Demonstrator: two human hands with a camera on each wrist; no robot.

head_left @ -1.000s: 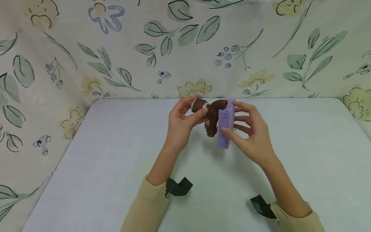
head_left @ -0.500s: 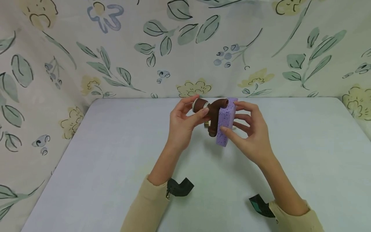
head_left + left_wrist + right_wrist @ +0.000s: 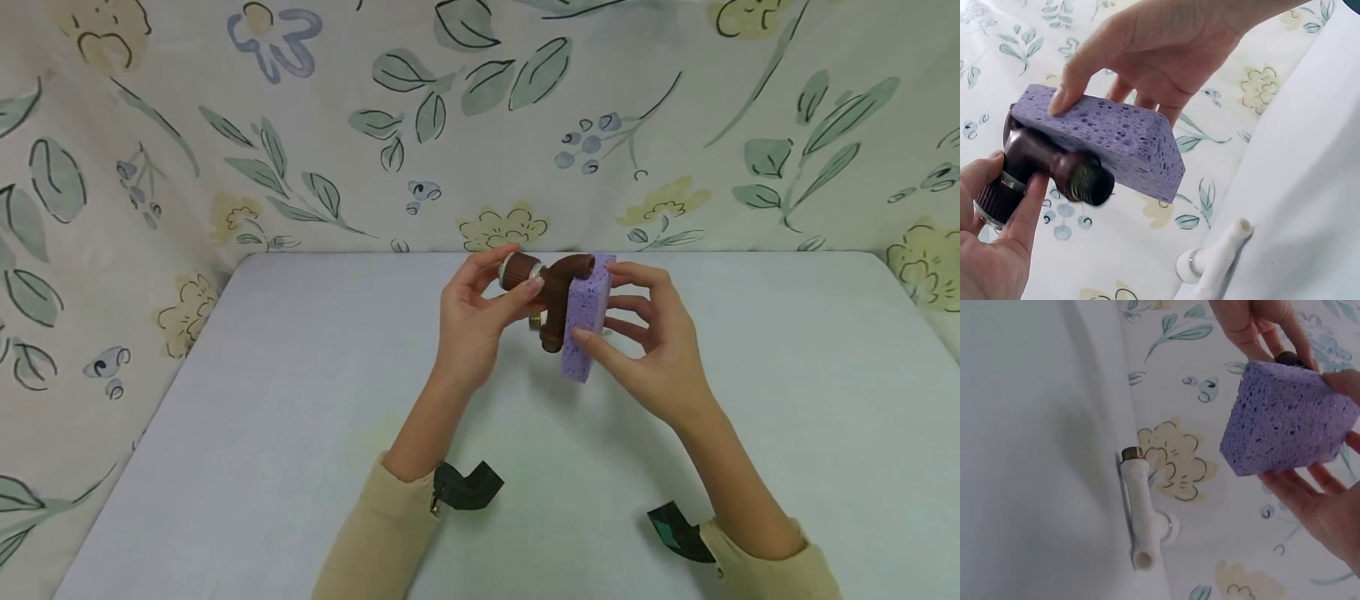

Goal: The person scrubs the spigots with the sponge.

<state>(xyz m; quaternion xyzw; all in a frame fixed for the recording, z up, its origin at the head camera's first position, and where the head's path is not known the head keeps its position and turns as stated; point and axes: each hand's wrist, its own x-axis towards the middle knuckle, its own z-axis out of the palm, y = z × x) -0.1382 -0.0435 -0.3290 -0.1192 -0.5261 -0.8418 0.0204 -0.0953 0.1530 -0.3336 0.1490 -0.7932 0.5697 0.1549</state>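
Note:
Raised over the far side of the table, a brown plastic tap (image 3: 555, 304) is in my left hand (image 3: 467, 329). Thumb and fingers pinch it around its ribbed knob, and its dark threaded end (image 3: 1094, 185) faces the left wrist camera. My right hand (image 3: 663, 358) grips a purple sponge (image 3: 587, 312) by its edges, thumb on the near side and fingers behind. The sponge's broad face lies along the tap's body and spout. From the right wrist view the sponge (image 3: 1288, 419) hides most of the tap.
A white tap (image 3: 1140, 506) with a brass threaded end (image 3: 1132, 454) lies at the back edge of the white table (image 3: 262, 400), mostly hidden behind the held things in the head view. Behind the table hangs a floral cloth (image 3: 315, 150).
The sponge has tilted slightly, its top shifting right, and has slid a little up and down along the tap. The tap has moved slightly right. Both hands keep their grips.

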